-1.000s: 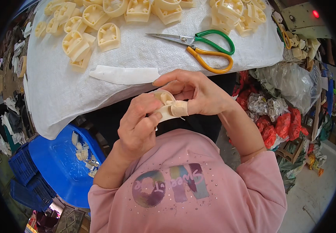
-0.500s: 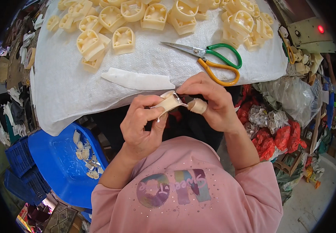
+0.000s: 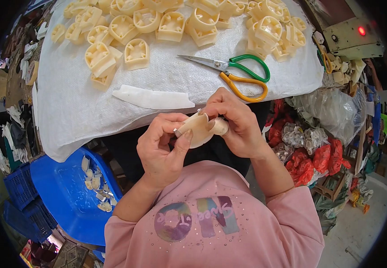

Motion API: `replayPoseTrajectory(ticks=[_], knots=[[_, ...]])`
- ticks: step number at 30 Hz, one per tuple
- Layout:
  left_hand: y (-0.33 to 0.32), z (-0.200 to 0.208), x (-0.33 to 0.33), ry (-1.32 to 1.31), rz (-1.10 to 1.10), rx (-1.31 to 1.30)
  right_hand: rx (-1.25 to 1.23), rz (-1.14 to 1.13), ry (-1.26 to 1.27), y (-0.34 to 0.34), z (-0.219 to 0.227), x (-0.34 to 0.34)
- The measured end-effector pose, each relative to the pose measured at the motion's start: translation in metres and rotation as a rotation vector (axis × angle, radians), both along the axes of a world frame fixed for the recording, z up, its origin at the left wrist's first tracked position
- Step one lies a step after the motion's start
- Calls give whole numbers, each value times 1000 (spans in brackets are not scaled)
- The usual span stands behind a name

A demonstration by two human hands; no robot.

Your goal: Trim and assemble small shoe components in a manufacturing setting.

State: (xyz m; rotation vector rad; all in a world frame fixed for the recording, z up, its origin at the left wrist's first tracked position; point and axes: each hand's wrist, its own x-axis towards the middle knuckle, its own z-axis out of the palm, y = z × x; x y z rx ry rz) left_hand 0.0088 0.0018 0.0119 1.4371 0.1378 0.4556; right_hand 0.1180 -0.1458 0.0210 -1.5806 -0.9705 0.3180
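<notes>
Between my hands, just off the near edge of the cloth, is a cream, curved plastic heel-shaped piece (image 3: 197,132). My left hand (image 3: 162,145) is closed on its left side, the thumb pressed on the broad face. The fingers of my right hand (image 3: 238,123) pinch its upper right edge. A beige wrap (image 3: 220,127) covers the tip of my right thumb. Some shiny material shows at the piece's left edge; what it is I cannot tell. Beyond my hands lie a white strip (image 3: 153,98) and scissors (image 3: 224,67) with one green and one orange handle.
Many cream hollow molded pieces (image 3: 137,54) are heaped along the far side of the white woven cloth (image 3: 75,98). At my left stands a blue basin (image 3: 64,196) with cream scraps inside. Red plastic bags (image 3: 309,156) and clear plastic sheeting (image 3: 336,109) lie at right.
The cream piece has been turned so its broad face shows more. My right fingers have shifted along its upper edge. The whole view has moved slightly.
</notes>
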Motion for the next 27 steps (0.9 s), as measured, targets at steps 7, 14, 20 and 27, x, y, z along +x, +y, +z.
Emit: replayPoseTrajectory(ticks=[7,14,20,27], knots=[[-3,6,3,12,39,24,-38,-67,-86,-1,10,-5],[-5,9,-1,60,12,94,-98,-247,-260,-1,11,-13],[-1,4,-3,20,-17,230,20,-347,383,6,4,-25],[5,14,3,-17,15,545,56,-259,-82,5,-2,-21]])
